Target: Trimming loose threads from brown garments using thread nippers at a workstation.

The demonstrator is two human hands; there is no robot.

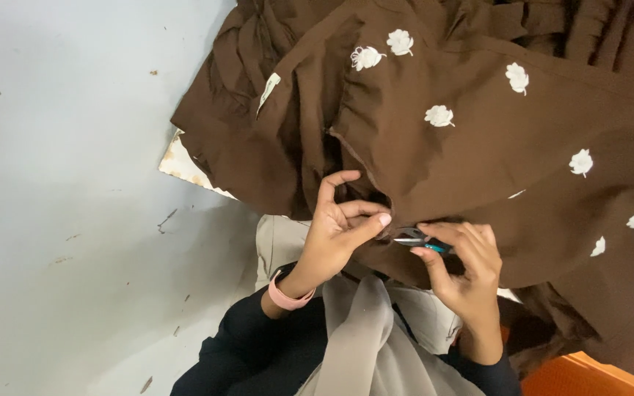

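left hand (339, 227) pinches the brown cloth (478, 161) at its hem; right hand (464, 257), just beside, grips small snips (416, 238) there. blades so near fingers could nick them, or the cloth.

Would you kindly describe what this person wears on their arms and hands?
Both arms are covered by dark, near-black long sleeves reaching the wrists. The left hand is bare, with a pink band around its wrist. The right hand is bare too, with no ring, glove or band visible. The fingers show short nails, one looking pale pink.
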